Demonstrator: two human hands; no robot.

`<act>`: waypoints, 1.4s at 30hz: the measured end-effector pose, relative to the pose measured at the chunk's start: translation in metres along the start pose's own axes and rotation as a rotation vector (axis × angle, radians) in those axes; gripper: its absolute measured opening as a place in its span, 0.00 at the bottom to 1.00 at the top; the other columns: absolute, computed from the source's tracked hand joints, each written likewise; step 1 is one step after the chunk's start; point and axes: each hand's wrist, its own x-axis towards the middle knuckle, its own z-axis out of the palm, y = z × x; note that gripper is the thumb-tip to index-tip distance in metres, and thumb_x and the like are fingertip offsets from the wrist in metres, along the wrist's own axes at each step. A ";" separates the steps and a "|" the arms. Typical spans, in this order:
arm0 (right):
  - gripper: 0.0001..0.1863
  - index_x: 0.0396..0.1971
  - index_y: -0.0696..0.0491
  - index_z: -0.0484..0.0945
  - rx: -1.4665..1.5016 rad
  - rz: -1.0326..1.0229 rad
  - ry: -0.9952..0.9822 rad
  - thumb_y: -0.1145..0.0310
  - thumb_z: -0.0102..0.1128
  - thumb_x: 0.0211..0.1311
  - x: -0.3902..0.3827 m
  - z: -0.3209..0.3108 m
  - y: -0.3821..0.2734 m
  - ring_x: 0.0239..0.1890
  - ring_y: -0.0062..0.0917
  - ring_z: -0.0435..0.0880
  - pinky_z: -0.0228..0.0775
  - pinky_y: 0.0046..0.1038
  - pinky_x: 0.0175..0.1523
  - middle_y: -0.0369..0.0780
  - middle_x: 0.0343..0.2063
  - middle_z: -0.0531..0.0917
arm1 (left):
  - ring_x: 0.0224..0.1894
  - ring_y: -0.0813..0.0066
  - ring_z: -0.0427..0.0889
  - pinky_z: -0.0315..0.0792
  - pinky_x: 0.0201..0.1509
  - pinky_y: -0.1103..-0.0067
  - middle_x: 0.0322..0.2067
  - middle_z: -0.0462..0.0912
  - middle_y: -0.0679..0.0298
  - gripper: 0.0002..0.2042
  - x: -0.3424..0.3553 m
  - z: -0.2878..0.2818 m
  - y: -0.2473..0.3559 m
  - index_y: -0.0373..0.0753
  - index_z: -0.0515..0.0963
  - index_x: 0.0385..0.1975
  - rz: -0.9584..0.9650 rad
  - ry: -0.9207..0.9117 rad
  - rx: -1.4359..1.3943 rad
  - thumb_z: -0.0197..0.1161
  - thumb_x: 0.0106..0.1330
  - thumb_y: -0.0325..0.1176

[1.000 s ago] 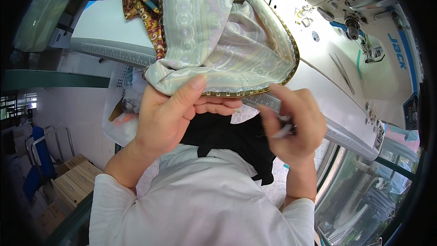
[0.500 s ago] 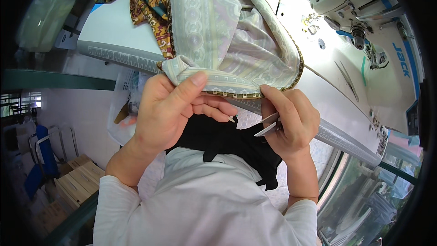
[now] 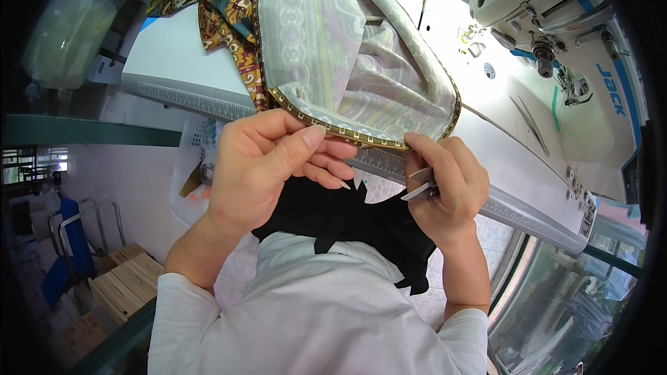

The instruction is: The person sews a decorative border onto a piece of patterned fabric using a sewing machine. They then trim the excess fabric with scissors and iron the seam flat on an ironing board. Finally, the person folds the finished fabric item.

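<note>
A patterned fabric piece (image 3: 313, 42) lies with its pale side up, and its near edge has a narrow dark-and-gold border. My left hand (image 3: 257, 167) is closed on that border, thumb on top, with its lower fingers loosely curled beneath. Further right along the same edge, my right hand (image 3: 451, 184) pinches the cloth between thumb and forefinger. Two metal blades of what look like thread snips (image 3: 420, 191) stick out from the right palm; their handle is hidden. The brightly printed side of the cloth (image 3: 229, 10) shows in a bunched part at the left.
A white sewing machine (image 3: 563, 35) stands at the right of the white table (image 3: 511, 107). Tweezers (image 3: 529, 125) and a green strip (image 3: 555, 108) lie near it. A ruler tape (image 3: 194, 95) runs along the table's front edge. Below at left is a translucent basket (image 3: 182, 201).
The folded near-left corner now lies flatter, with its patterned border turned up into view. My left fingers have shifted under the edge, and my right hand still pinches it.
</note>
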 end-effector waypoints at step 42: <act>0.11 0.31 0.57 0.81 0.336 0.402 -0.179 0.81 0.68 0.44 0.024 -0.031 -0.003 0.21 0.23 0.75 0.63 0.25 0.25 0.39 0.23 0.77 | 0.18 0.81 0.77 0.72 0.18 0.84 0.27 0.84 0.59 0.14 0.071 0.006 0.066 0.25 0.80 0.39 -0.407 -0.404 0.451 0.61 0.73 0.35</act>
